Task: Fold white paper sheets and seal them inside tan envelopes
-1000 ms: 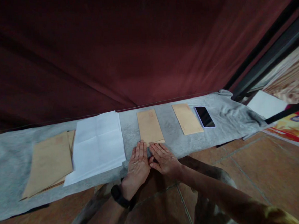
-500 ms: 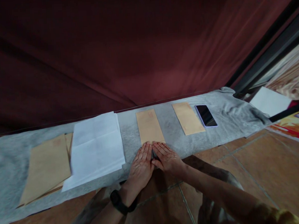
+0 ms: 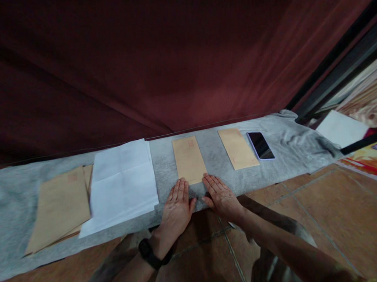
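Observation:
A tan paper envelope lies flat on the grey cloth in front of me, its short near edge toward my body. My left hand rests flat with fingers stretched out, the tips at the envelope's near left corner. On the near right corner lie the fingertips of my right hand, also flat and open, thumb spread inward. Bare cloth shows between the two hands. A second envelope lies farther right, beside a phone in a pale purple case.
Left of the hands sits a stack of white paper sheets with a crosswise crease. Several more tan envelopes lie beyond it. The grey cloth covers a long narrow surface along a dark red curtain. Tiled floor lies below.
My hands have slid apart along the envelope's near edge, from touching at its middle to its two corners. The envelope has stayed in place.

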`<state>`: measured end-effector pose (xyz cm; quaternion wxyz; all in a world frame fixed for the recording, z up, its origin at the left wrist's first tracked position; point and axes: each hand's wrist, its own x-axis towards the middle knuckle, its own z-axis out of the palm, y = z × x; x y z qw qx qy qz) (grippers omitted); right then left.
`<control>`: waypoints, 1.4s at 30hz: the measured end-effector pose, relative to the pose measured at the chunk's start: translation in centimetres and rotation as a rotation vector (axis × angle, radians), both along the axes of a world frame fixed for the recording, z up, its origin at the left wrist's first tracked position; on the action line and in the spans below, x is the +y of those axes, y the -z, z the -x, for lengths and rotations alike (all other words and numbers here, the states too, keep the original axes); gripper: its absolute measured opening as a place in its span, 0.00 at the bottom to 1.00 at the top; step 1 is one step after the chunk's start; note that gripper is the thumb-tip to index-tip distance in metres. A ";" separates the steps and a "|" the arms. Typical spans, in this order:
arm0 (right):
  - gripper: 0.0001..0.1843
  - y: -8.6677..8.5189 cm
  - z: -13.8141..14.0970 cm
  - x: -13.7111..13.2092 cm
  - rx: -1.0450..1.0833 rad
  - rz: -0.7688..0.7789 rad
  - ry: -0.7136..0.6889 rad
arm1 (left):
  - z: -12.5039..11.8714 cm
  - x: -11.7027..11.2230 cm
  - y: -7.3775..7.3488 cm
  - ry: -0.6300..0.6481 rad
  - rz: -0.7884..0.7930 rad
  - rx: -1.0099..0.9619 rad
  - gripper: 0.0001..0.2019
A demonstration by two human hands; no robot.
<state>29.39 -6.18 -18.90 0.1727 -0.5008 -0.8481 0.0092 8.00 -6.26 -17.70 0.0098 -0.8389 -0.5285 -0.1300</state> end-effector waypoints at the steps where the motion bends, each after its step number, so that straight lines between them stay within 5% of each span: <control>1: 0.34 -0.1 -0.1 0.0 -0.002 0.001 0.001 | 0.0 0.1 0.0 -0.007 0.002 -0.002 0.27; 12: 0.30 -0.4 0.6 0.4 0.036 0.003 0.053 | 0.6 3.6 -1.1 -0.189 0.047 -0.195 0.15; 22: 0.23 -0.8 1.0 1.5 0.020 0.039 0.081 | -1.0 5.0 -2.2 -0.408 0.225 -0.205 0.26; 28: 0.19 -1.3 1.5 2.0 0.012 0.029 0.096 | -0.3 6.5 -2.1 -0.514 0.432 -0.544 0.34; 34: 0.15 -2.4 1.8 2.4 0.009 0.038 0.109 | 0.3 7.4 -1.6 -0.539 0.783 -1.069 0.19; 42: 0.17 -2.5 2.6 2.1 -0.033 0.010 0.148 | 0.6 7.0 -2.8 -0.458 1.003 -1.192 0.20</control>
